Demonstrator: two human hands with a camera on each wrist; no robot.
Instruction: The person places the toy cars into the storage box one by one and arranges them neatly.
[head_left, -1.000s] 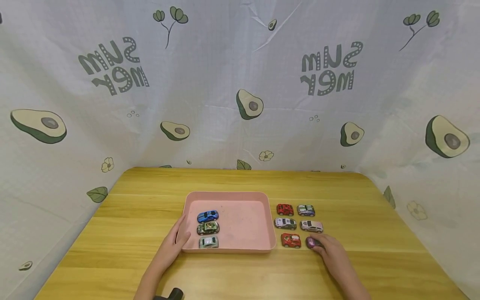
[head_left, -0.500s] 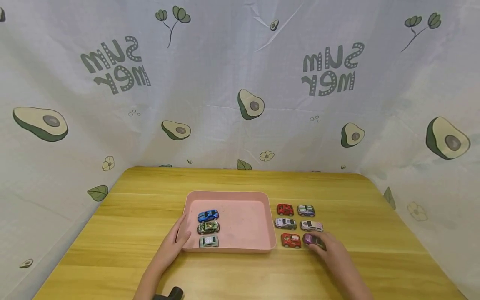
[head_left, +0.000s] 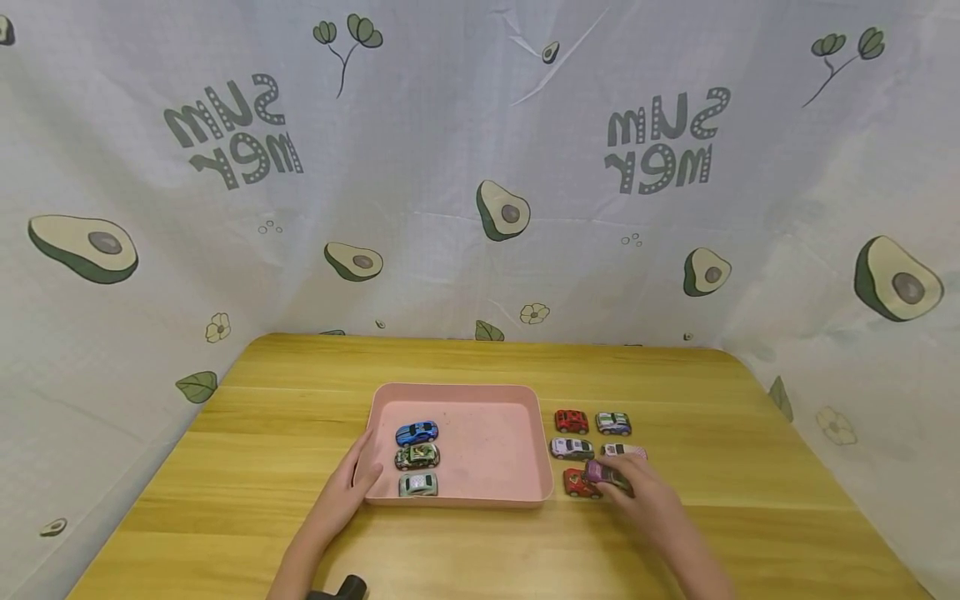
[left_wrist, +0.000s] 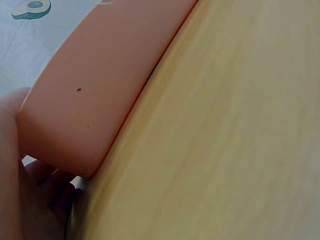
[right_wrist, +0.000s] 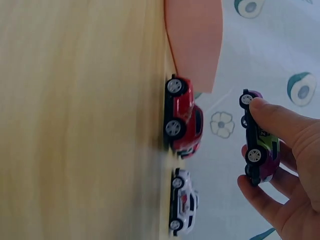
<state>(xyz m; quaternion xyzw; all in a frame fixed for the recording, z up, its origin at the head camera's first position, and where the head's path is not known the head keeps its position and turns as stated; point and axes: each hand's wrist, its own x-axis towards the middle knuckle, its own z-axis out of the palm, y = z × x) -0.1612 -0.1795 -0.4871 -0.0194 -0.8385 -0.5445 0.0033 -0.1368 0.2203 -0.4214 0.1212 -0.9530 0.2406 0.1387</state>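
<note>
My right hand (head_left: pixel 651 502) pinches a purple and green toy car (head_left: pixel 604 473) between thumb and fingers. In the right wrist view this car (right_wrist: pixel 270 146) is lifted off the table, its wheels showing. Below it in the head view lies a red toy car (head_left: pixel 577 485), partly covered. My left hand (head_left: pixel 339 493) holds the front left corner of a pink tray (head_left: pixel 487 502), thumb at the rim and fingers along the outer side. Inside the tray, on its left, a blue car (head_left: pixel 417 432), a green patterned car (head_left: pixel 417 456) and a grey car (head_left: pixel 417 484) form a column.
Right of the tray stand a red car with black marks (head_left: pixel 572 421), a white and green car (head_left: pixel 613 423), a silver car (head_left: pixel 572 448) and a white car (head_left: pixel 624 451). A black object (head_left: pixel 351 587) sits at the bottom edge. A printed curtain (head_left: pixel 420 167) surrounds the wooden table (head_left: pixel 300 367).
My right hand has raised the purple car from the table and moved it left, over the edge of the front red car. My left hand and the tray keep their place.
</note>
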